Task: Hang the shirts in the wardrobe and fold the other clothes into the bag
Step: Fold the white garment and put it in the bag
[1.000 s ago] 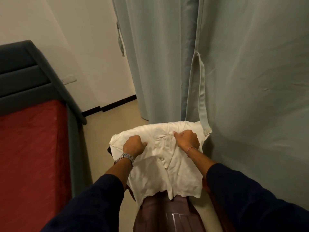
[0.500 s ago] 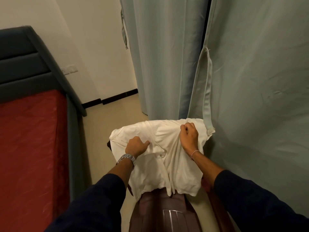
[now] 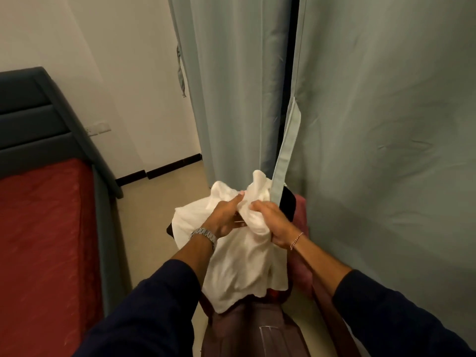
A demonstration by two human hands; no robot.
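Note:
A white garment [image 3: 239, 266] lies bunched over the top of a dark maroon suitcase [image 3: 247, 331] in the lower middle of the head view. My left hand [image 3: 224, 217] pinches a fold of the cloth near its upper part, fingers reaching forward. Close beside it, my right hand [image 3: 273, 222] grips a gathered bunch of the same cloth. The two hands nearly touch. A black edge [image 3: 288, 204] of the case shows behind the cloth, partly hidden.
Pale green curtains [image 3: 373, 124] hang straight ahead and to the right, with a dark gap [image 3: 288, 86] between two panels and a loose tie-back strip [image 3: 286, 153]. A bed with a red cover [image 3: 43, 240] and grey headboard [image 3: 38, 119] stands at the left. Beige floor [image 3: 154, 202] lies between.
The garment was spread flat over the case with my hands apart; now both hands have come together at the middle and the cloth is gathered and lifted into a bunch.

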